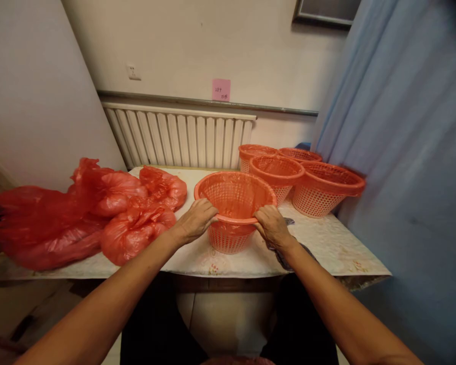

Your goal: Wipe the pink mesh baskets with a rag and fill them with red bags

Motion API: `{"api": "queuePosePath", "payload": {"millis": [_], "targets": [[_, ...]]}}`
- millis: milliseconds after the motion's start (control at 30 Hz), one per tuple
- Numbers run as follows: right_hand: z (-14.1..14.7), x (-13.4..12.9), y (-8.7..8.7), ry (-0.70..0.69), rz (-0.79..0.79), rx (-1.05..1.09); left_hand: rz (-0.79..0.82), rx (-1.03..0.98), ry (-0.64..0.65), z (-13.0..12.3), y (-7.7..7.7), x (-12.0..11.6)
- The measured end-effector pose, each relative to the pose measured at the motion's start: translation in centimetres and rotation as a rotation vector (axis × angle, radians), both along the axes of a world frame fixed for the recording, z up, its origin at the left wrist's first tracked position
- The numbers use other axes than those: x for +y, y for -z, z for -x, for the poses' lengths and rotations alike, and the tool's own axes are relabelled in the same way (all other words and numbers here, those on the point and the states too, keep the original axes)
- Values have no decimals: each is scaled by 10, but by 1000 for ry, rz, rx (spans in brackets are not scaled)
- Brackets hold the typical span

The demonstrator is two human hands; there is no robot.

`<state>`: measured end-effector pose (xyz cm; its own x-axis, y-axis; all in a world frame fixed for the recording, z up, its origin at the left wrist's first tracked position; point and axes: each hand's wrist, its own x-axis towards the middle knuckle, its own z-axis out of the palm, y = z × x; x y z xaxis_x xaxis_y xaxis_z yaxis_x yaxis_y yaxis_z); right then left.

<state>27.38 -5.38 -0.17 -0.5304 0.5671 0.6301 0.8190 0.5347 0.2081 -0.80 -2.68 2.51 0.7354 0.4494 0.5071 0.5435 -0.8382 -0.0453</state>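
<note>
An orange-red plastic basket (230, 238) with lattice sides stands upright on the table, directly in front of me. A thin red plastic bag lines it, folded over the rim. My left hand (197, 218) grips the rim at the near left, fingers closed over the edge. At the near right, my right hand (271, 223) is closed on the same rim, opposite the left. Whether the fingers pinch the bag along with the rim I cannot tell. Beside my right wrist lies a dark item (283, 258), mostly hidden by the arm.
Several similar lined baskets (315, 197) stand together at the back right, near a blue curtain (399, 152). Filled red plastic bags (129, 230) are heaped on the left. Behind the cloth-covered table (349, 243) is a white radiator (190, 134); a pink note (221, 90) hangs above.
</note>
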Motion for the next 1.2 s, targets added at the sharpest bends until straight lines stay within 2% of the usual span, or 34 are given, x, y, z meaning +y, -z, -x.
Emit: {"api": "queuePosePath", "payload": {"millis": [133, 233, 333, 433, 500, 567, 633, 767, 867, 967, 1033, 1100, 1200], "targets": [[37, -13, -1, 85, -20, 3, -41, 11, -42, -32, 8, -22], [55, -18, -6, 52, -11, -26, -126, 39, -98, -39, 17, -22], [36, -11, -9, -30, 18, -49, -166, 46, -66, -20, 18, -7], [0, -1, -5, -60, 54, -8, -114, 37, -37, 5, 11, 6], [-13, 1, -1, -50, 61, 24, -58, 31, -22, 12, 6, 6], [-8, -3, 2, -13, 44, 44, -21, 17, -11, 7, 5, -2], [11, -12, 2, 40, 13, 47, -21, 3, -25, -8, 7, -13], [46, -23, -4, 64, -17, 1, -104, 16, -87, -30, 17, -23], [32, -16, -6, 0, -5, -31, -118, 32, -68, -17, 17, -13], [-1, -5, -2, -54, 21, 5, -63, 43, -11, 6, 8, -1], [-12, -3, 1, -53, 33, 34, -23, 28, 6, 11, 2, -1], [-6, -8, 2, -5, 30, 41, -3, -4, 5, 4, -1, -9], [28, -23, -2, 92, 16, 27, -14, 1, -5, -20, 5, -23]]}}
